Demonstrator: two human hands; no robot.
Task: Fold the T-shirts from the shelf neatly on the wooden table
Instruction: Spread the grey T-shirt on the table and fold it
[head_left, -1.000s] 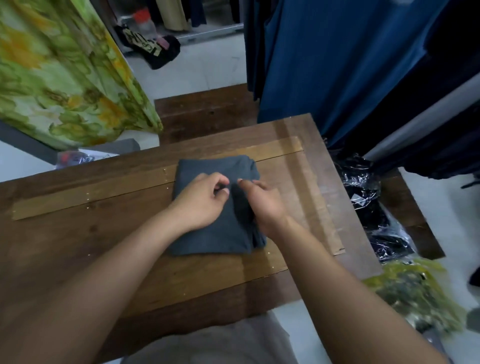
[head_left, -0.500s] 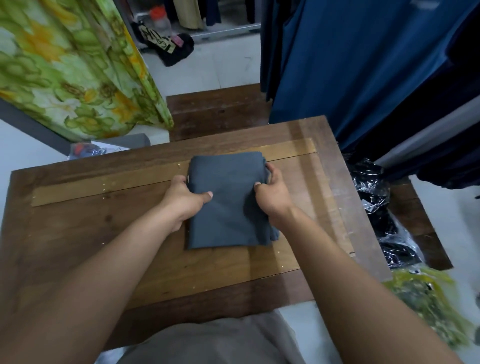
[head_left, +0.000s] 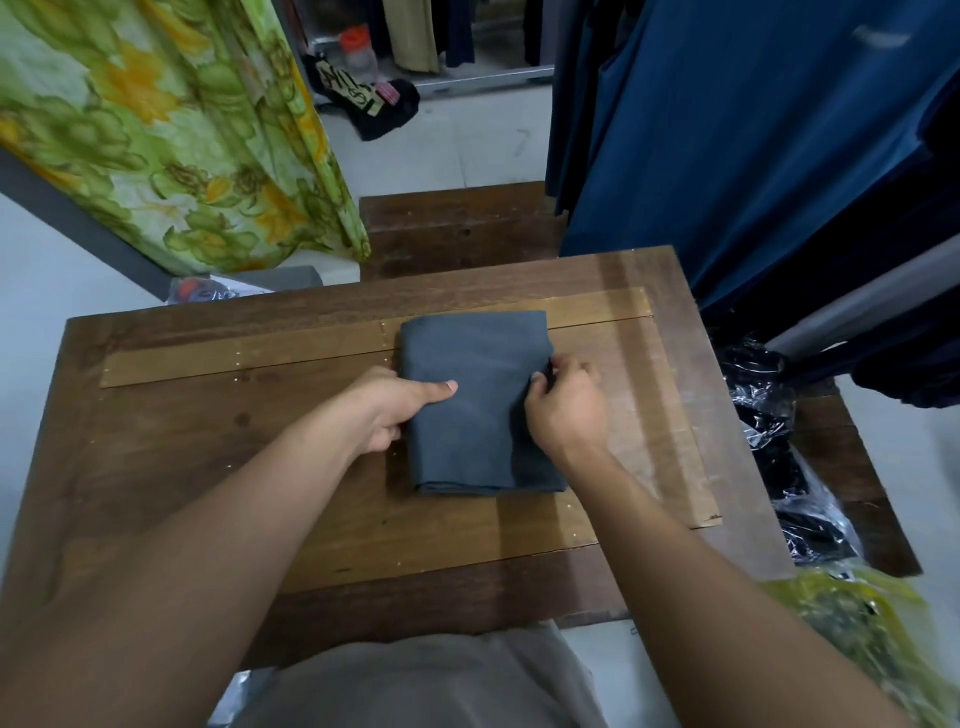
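T-shirt (head_left: 478, 405), dark grey and folded into a neat rectangle, is lying flat on the wooden counter (head_left: 208, 467). The left grip (head_left: 395, 410) is grasping the T-shirt's left edge, thumb lying on top and fingers curling at the side. The right grip (head_left: 566, 410) is pinching the T-shirt's right edge with curled fingers. Beyond the T-shirt, on the floor, a cardboard scrap (head_left: 353, 88) is showing dark handwriting too blurred to read. Right of the T-shirt, blue garments (head_left: 727, 130) are hanging; far left of it, green floral cloth (head_left: 156, 130) is draping.
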